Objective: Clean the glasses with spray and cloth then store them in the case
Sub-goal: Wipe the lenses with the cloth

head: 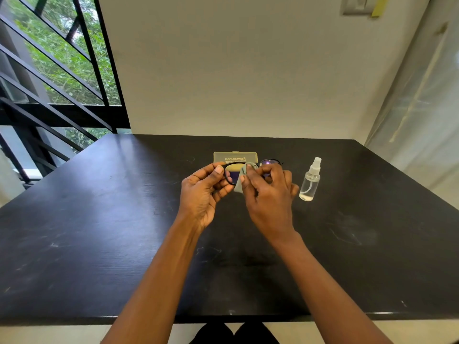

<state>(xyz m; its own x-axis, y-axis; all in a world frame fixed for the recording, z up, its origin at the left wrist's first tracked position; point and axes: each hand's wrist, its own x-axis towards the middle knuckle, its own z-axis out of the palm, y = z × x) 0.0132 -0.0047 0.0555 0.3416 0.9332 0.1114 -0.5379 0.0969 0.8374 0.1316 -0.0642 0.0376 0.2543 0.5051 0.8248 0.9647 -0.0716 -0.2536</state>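
Black-framed glasses point(269, 162) are held up over the middle of the black table point(99, 232). My left hand point(202, 192) pinches the frame at its left end, beside the left lens. A grey cloth point(240, 177) is pinched by my right hand point(269, 194) against the left lens. The right lens sticks out above my right hand. A translucent yellowish case point(234, 157) lies flat and closed on the table just behind the glasses. A small clear spray bottle point(310, 181) with a white nozzle stands upright to the right of my right hand.
A cream wall rises right behind the table's far edge. A window with black bars and a railing is at the left. A pale curtain hangs at the right. The table's near edge is close to my body.
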